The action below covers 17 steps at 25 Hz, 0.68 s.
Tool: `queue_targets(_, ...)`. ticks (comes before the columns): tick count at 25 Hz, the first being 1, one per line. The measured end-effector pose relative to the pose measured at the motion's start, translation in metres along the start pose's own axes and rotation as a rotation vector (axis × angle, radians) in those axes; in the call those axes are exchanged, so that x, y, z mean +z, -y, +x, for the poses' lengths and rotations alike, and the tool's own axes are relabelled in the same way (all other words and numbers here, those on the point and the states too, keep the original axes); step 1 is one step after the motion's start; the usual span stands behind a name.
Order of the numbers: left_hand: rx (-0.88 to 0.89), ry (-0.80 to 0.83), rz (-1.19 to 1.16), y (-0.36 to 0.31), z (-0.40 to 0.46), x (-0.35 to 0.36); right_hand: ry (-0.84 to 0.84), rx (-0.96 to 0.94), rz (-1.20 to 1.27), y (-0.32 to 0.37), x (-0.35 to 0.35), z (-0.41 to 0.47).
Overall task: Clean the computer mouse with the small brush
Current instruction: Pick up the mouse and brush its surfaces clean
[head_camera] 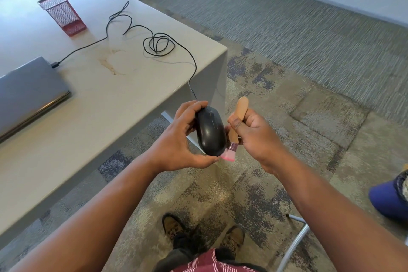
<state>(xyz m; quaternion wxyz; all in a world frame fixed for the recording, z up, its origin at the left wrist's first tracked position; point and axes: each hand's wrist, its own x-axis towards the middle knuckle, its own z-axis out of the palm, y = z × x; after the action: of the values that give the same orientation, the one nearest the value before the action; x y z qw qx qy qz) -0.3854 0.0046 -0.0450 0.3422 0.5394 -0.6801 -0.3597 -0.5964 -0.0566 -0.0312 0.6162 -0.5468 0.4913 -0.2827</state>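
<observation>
A black computer mouse (209,131) is held in the air off the table's corner, gripped from the left and below by my left hand (176,141). Its black cable (154,44) trails up over the table edge and coils on the tabletop. My right hand (254,132) grips a small brush (239,115) by its wooden handle, which points up. The brush's pink bristles (228,157) point down and touch the lower right end of the mouse.
The grey table (110,99) bears a closed laptop (28,93) with the cable plugged in and a red mesh pen holder (63,14). Patterned carpet lies below. A chair leg (295,243) and a blue object (390,196) are at the right.
</observation>
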Motion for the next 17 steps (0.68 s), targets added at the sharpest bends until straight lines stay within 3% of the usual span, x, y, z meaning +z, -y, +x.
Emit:
queue_targets(9, -0.012, -0.016, -0.074, 0.005, 0.003, -0.002, 0.010, -0.038, -0.095, 0.004, -0.003, -0.002)
queue_targets(13, -0.033, 0.002, 0.017, 0.006, 0.004, -0.007, -0.214, -0.388, -0.031, 0.038, -0.015, -0.007)
queue_targets(15, -0.026, -0.003, 0.053, 0.007, 0.004, -0.007, -0.158, -0.594, 0.056, 0.052, -0.019, -0.007)
queue_targets(17, -0.015, -0.019, 0.062, 0.006, 0.004, -0.007, -0.042, -0.663, 0.109, 0.056, -0.020, -0.004)
